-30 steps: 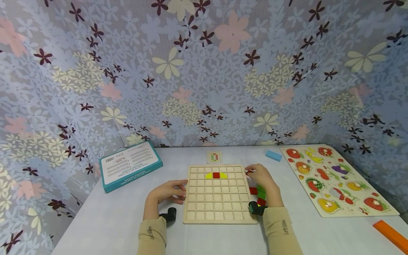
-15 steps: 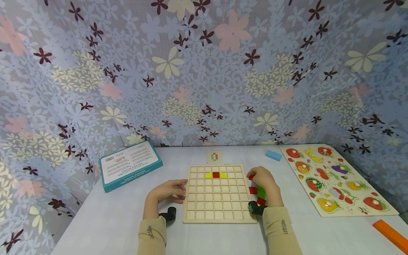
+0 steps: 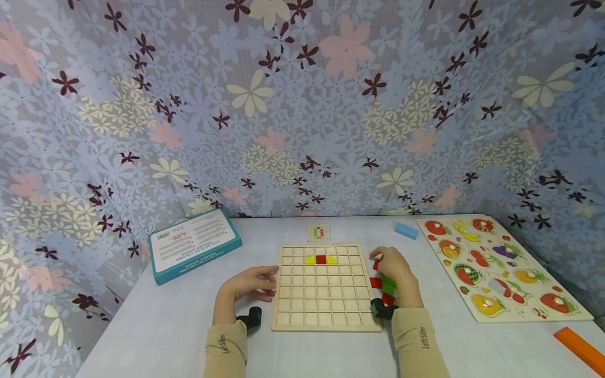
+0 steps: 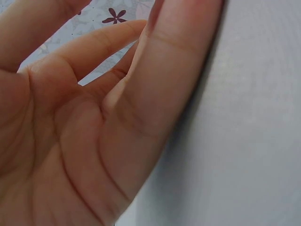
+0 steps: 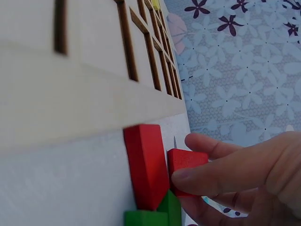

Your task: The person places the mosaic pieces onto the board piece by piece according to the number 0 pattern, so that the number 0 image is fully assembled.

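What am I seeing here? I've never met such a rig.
No machine: a person works bare-handed. The wide picture is taken from the head, the close ones from the wrists. On the table lie a grid with a red piece and yellow pieces in it, a card, a box, a blue block, an orange bar and a fruit board. The right hand pinches a red block; more blocks, red and green, lie beside it. The left hand is at the grid's left edge, seemingly holding nothing.
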Motion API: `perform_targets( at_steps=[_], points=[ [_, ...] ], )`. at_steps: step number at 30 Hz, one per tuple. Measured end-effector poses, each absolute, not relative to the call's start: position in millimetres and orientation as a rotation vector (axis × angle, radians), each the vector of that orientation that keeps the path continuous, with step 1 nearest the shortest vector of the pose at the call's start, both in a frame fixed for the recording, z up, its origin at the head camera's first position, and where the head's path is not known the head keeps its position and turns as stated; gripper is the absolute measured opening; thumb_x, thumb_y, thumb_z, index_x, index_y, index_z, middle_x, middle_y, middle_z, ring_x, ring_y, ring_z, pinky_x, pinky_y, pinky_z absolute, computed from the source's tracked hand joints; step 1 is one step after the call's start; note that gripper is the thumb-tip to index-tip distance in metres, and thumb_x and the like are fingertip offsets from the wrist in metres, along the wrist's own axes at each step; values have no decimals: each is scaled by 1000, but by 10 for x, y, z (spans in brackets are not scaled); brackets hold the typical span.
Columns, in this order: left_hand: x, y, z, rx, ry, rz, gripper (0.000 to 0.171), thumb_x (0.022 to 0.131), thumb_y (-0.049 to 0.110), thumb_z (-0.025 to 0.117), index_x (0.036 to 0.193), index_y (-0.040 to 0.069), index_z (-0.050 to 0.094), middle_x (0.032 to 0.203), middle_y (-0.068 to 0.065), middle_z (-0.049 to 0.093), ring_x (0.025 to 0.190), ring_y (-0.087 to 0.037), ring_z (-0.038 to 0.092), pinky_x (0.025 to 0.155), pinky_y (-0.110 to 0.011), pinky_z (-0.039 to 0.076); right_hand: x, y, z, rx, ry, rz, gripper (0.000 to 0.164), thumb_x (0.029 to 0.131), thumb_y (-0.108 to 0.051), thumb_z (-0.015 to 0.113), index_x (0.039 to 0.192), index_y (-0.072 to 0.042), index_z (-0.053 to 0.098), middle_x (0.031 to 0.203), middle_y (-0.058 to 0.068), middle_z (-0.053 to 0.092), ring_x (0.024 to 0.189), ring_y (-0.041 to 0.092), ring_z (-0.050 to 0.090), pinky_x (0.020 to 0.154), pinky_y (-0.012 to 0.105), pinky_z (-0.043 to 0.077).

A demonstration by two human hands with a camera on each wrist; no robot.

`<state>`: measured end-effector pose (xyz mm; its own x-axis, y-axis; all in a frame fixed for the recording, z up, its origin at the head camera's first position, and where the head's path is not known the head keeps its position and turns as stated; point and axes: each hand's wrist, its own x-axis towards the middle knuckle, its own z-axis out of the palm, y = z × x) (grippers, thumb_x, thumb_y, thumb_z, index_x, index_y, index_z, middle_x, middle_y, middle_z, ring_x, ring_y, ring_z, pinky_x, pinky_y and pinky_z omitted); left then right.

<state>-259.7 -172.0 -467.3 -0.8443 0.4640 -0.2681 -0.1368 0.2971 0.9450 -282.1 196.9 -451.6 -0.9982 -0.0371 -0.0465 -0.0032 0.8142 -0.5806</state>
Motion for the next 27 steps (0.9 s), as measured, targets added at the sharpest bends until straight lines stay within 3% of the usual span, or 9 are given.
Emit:
perform_targets(
  at_steps=[8, 19, 27],
  points=[
    [-2601, -1714, -4673, 274, 2078, 1584, 66, 83, 7, 64, 140, -3, 34, 102, -13, 50, 82, -20, 60, 75, -36, 57, -2838, 1970, -4512, -19, 2931, -990, 44, 73, 13, 45, 113, 2, 60, 98, 22, 56, 83, 31, 51, 68, 40, 47],
    [-2603, -1722, -4685, 275, 2088, 1578, 66, 83, 8, 64, 141, -3, 34, 102, -14, 50, 82, -20, 60, 74, -35, 57, -2854, 1951, -4484, 44, 2879, -1147, 39, 78, 4, 59, 117, 0, 57, 102, 21, 55, 86, 30, 50, 68, 37, 48],
    [-2598, -1721, -4694, 285, 2069, 1587, 66, 83, 7, 63, 141, -4, 33, 102, -13, 49, 81, -20, 60, 74, -35, 57, -2809, 1914, -4435, 8, 2886, -1211, 31, 81, -4, 62, 112, 1, 58, 103, 21, 57, 90, 32, 52, 74, 42, 48]
  ],
)
